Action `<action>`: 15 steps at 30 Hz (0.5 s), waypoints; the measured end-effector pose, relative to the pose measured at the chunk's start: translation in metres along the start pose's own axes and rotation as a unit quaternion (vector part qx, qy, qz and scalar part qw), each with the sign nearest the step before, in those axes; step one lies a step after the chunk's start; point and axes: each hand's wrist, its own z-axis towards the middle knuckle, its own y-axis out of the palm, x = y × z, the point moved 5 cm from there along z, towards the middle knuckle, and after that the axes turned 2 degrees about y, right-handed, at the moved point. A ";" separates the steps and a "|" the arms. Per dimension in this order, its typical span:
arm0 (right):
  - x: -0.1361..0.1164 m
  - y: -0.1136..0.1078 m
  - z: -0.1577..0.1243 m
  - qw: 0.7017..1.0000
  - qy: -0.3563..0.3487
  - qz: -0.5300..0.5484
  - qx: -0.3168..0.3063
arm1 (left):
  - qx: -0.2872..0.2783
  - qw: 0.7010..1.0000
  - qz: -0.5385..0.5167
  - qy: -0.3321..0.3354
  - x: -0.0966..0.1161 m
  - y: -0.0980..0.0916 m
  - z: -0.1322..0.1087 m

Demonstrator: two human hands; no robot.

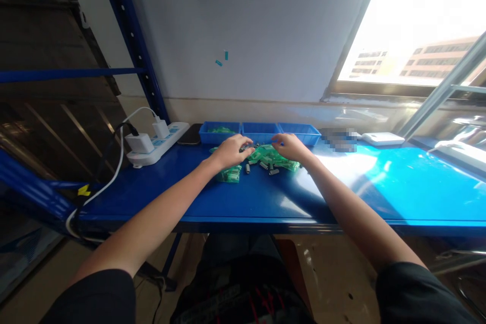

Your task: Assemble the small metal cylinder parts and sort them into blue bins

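Observation:
My left hand (230,150) rests palm down on a pile of small green circuit boards (271,157) on the blue table (266,197). Its fingers curl around a small dark cylindrical part. My right hand (290,146) lies on the right side of the same pile, fingers bent toward the boards; what they pinch is hidden. Several small grey cylinders (264,165) lie loose in front of the pile. A second small stack of green boards (229,174) sits under my left wrist.
Three blue trays (260,132) stand in a row behind the pile, the left one holding green boards. A white power strip (157,144) with plugged chargers and a dark phone (190,135) lie to the left. A white flat device (381,138) sits to the right near the window.

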 end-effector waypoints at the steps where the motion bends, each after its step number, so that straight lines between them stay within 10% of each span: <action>1: 0.002 0.001 0.000 1.000 0.004 0.002 -0.011 | -0.026 0.999 0.015 0.019 0.004 0.007 -0.001; 15: -0.003 -0.004 -0.001 0.992 0.049 0.083 0.088 | -0.077 0.996 0.041 0.032 0.005 0.015 -0.004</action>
